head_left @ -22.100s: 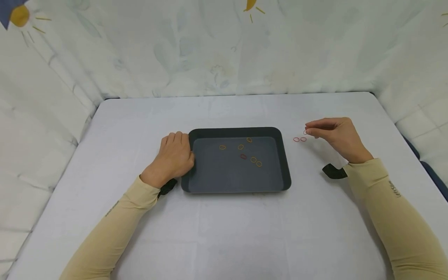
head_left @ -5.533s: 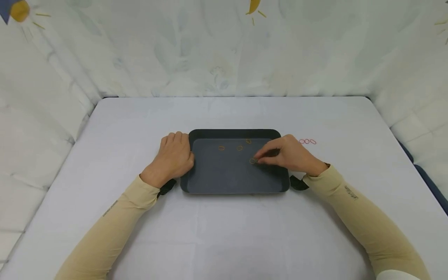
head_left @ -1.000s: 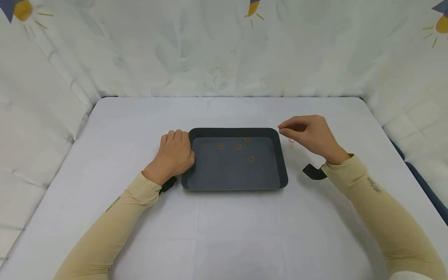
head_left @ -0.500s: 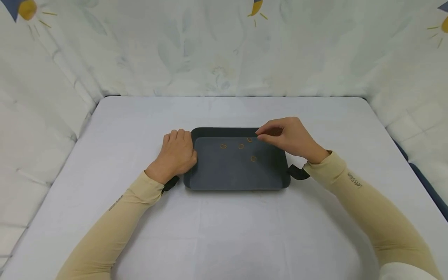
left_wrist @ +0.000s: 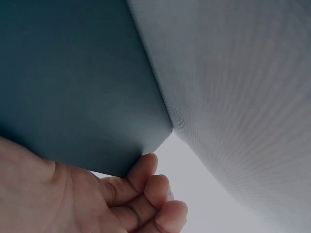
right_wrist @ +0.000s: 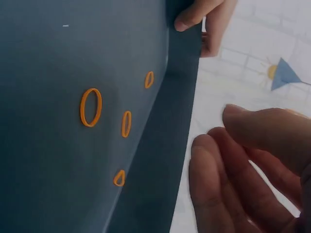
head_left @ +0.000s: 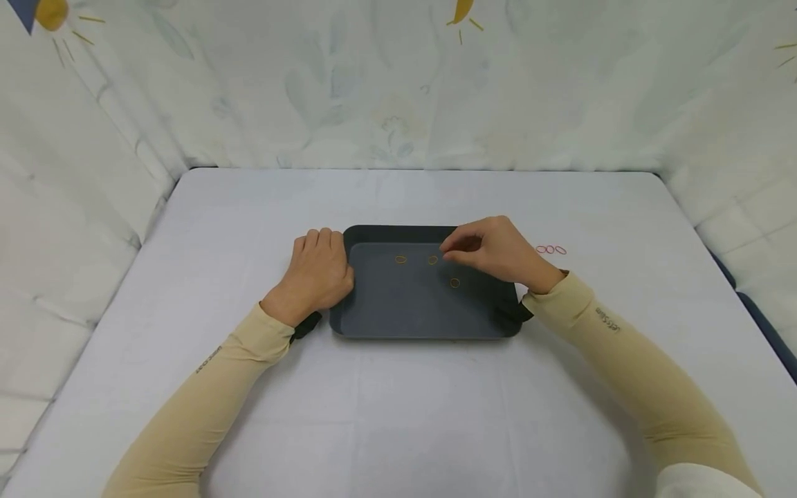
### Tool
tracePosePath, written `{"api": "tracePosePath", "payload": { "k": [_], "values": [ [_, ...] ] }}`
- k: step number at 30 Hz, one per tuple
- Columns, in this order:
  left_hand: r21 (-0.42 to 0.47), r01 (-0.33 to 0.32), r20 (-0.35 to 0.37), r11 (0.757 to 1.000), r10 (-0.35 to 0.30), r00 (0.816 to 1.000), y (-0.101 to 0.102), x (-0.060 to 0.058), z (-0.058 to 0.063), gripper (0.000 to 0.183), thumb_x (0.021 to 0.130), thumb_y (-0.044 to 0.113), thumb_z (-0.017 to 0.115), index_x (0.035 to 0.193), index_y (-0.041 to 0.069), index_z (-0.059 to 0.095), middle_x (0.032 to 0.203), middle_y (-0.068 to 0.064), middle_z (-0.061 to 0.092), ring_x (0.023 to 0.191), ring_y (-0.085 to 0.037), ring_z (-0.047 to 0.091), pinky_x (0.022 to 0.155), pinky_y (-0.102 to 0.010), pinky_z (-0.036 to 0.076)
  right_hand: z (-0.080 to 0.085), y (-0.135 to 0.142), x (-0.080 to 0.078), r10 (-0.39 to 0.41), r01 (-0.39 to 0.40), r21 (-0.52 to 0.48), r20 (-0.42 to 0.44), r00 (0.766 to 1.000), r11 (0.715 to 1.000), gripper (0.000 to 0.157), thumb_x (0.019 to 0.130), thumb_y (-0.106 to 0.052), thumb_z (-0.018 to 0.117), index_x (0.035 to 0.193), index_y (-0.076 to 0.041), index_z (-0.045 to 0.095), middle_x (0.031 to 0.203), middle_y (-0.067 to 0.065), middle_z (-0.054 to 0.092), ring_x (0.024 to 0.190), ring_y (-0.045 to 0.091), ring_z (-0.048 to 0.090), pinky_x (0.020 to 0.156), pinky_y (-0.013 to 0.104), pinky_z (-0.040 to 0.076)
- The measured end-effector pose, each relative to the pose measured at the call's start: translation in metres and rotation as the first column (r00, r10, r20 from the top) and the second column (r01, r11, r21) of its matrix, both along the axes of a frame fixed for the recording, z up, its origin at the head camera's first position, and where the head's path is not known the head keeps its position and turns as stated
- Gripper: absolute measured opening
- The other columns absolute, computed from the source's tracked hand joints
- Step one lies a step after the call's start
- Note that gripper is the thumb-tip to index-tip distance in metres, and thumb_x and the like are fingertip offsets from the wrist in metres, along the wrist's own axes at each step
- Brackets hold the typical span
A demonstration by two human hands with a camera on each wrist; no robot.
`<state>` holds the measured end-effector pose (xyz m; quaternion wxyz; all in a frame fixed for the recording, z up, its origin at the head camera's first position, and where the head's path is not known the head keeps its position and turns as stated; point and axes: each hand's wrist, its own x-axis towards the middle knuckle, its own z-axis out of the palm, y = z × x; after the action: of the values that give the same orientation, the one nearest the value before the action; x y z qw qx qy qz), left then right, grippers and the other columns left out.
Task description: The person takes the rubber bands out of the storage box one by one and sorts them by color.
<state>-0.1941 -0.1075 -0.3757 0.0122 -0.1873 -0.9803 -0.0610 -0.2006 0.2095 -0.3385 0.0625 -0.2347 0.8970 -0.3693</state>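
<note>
Compared with half a second ago, my right hand [head_left: 492, 250] is hanging farther toward nine o'clock, over the dark, round-cornered tray [head_left: 423, 317]. At its nine o'clock, my left hand [head_left: 316, 271] is gripping the stiff-looking rim. Thin orange bands [head_left: 400, 263] are lying loose on the smooth floor at eleven, twelve and three o'clock from its centre; a fourth is showing only in my right wrist view. My right thumb and fingertips are curving slightly apart, no band visible between; I'm judging that a light pinch on one band's edge serves best, left hand steadying the tray. Outside, between two and three o'clock, three red bands [head_left: 541, 252] are resting in a row on white cloth [head_left: 429, 422].
</note>
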Motion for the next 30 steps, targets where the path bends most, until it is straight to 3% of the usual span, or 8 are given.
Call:
{"api": "tracePosePath", "payload": {
  "k": [8,14,23,30],
  "values": [
    [0.002,0.005,0.004,1.0,-0.005,1.0,0.001,0.004,0.002,0.019,0.096,0.013,0.041,0.098,-0.004,0.049,0.095,-0.019,0.048,0.095,-0.038,0.044,0.088,-0.05,0.037,-0.004,-0.006,0.003,0.009,-0.018,0.102,0.091,0.996,0.995,0.013,0.089,-0.014,0.081,0.102,-0.014,0.081,0.098,-0.001,0.081,0.085,0.013,0.074,0.078,0.031,0.057],
    [0.002,0.008,-0.006,1.0,-0.008,1.0,0.0,0.007,0.004,0.019,0.095,0.013,0.04,0.097,-0.004,0.049,0.094,-0.019,0.048,0.094,-0.038,0.044,0.087,-0.05,0.037,-0.008,-0.007,0.005,0.02,-0.043,0.166,0.138,0.99,0.985,0.014,0.085,-0.013,0.084,0.099,-0.012,0.08,0.095,0.0,0.081,0.085,0.011,0.074,0.078,0.03,0.058],
    [-0.007,0.005,0.034,1.0,-0.005,0.999,-0.002,0.009,0.006,0.018,0.097,0.014,0.04,0.096,-0.003,0.047,0.094,-0.018,0.046,0.094,-0.036,0.042,0.088,-0.049,0.036,-0.011,-0.007,0.01,0.015,-0.049,0.161,0.205,0.979,0.986,0.019,0.083,-0.011,0.086,0.101,-0.012,0.079,0.096,0.001,0.08,0.087,0.012,0.075,0.079,0.031,0.059],
    [-0.004,0.011,0.06,1.0,-0.011,0.998,-0.007,0.009,0.007,0.019,0.098,0.014,0.037,0.096,-0.002,0.046,0.094,-0.017,0.044,0.093,-0.035,0.041,0.088,-0.048,0.035,-0.009,-0.009,0.013,0.041,-0.075,0.176,0.19,0.981,0.982,0.024,0.083,-0.01,0.085,0.106,-0.011,0.079,0.103,0.003,0.079,0.091,0.014,0.075,0.081,0.032,0.06]
  ]
}}
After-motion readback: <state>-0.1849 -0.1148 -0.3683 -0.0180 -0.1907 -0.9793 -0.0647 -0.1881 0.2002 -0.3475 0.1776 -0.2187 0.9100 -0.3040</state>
